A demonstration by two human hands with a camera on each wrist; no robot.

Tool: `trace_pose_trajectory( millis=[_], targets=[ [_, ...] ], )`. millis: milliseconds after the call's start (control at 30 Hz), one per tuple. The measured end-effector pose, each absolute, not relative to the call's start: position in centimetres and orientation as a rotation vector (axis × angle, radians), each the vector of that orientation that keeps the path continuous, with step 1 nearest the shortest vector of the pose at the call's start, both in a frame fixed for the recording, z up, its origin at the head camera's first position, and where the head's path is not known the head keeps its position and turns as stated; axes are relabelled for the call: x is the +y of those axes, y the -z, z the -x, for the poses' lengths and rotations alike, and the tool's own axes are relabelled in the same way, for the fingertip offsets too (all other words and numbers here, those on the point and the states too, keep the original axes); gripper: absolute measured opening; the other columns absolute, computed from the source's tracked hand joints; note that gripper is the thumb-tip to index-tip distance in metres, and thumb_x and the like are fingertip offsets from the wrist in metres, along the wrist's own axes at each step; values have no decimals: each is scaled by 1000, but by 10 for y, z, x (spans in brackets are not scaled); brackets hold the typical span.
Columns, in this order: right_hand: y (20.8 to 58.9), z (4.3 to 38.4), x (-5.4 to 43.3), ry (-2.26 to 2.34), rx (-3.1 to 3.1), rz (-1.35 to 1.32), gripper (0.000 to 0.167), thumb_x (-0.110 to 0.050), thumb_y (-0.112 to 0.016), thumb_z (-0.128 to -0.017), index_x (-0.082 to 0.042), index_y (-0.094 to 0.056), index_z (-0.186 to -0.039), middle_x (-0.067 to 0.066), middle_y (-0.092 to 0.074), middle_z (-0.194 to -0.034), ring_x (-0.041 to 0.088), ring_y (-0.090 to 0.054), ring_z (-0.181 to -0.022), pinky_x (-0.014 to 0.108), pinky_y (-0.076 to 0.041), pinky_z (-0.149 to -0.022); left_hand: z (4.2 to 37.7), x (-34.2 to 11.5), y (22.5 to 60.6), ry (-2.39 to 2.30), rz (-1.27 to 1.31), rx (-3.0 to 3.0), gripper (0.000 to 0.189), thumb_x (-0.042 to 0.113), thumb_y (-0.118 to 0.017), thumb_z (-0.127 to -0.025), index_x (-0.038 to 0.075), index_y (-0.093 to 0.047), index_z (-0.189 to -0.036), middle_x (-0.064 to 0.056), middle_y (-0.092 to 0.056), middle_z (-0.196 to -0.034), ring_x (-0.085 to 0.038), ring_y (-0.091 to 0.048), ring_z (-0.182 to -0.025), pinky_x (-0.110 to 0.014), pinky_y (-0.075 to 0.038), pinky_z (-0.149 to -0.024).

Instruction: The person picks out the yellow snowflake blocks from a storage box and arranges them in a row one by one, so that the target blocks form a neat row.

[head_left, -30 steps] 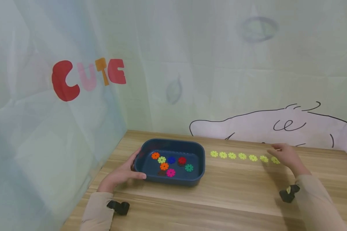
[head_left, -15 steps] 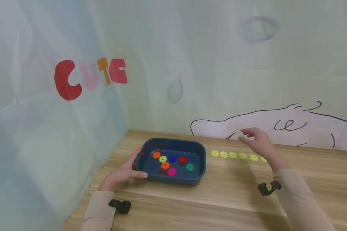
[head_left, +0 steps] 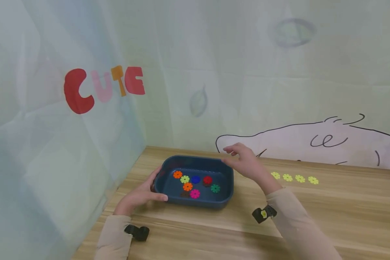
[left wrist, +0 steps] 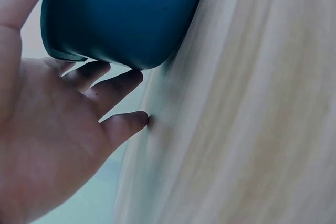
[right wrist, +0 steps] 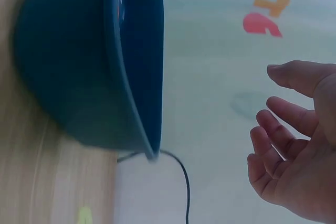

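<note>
A dark blue plastic tub (head_left: pixel 195 203) stands on the table, its wall also large in the left wrist view. My left hand (head_left: pixel 141 195) holds its left end, thumb at the front rim and fingers along the side. Inside lie snowflake-shaped plastic discs: orange (head_left: pixel 177 174), yellow-green (head_left: pixel 184 179), blue (head_left: pixel 195 179), red (head_left: pixel 207 180), green (head_left: pixel 215 188), pink (head_left: pixel 195 194) and brown (head_left: pixel 185 194). Over the tub's far right corner hovers my right hand (head_left: pixel 247 164), fingers loosely bent; the right wrist view shows nothing in it. Several yellow discs (head_left: pixel 287 177) form a row to the right.
The wood-grain table (head_left: pixel 214 231) extends in front and to the right. Printed cloth walls (head_left: pixel 169 108) close off the left and back, with the letters CUTE on the left one. A black wrist-camera mount (head_left: pixel 264 213) sits on the right sleeve.
My right hand has moved left from the right end of the yellow row to the tub's right corner, now covering the row's left part. The left hand stays on the tub.
</note>
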State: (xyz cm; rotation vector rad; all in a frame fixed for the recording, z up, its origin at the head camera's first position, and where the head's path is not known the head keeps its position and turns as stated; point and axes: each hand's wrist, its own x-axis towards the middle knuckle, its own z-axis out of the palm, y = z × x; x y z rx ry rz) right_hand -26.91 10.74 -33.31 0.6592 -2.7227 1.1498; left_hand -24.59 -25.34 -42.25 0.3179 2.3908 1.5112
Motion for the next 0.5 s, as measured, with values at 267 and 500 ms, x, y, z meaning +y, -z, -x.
trace_pose_trajectory(
  millis=[267,500],
  targets=[
    [335,270,57,-1152,-2754,-774,38,-23,-67,-91,-4,-63,-123,10,-60,-115,32,-56,-110,43,-49,-91,247,-253,421,-1480,-282,2415,118,24,-83,-74,21,2,-156,-19,1,-161,-42,-12,-142,-64,-9,-112],
    [346,274,21,-1207,-2776,-778,37,-22,-68,-90,-4,-64,-123,13,-60,-117,32,-55,-108,41,-48,-91,246,-251,420,-1492,-312,2412,117,22,-82,-75,19,1,-156,-20,-1,-160,-43,-16,-140,-63,-11,-112]
  ],
)
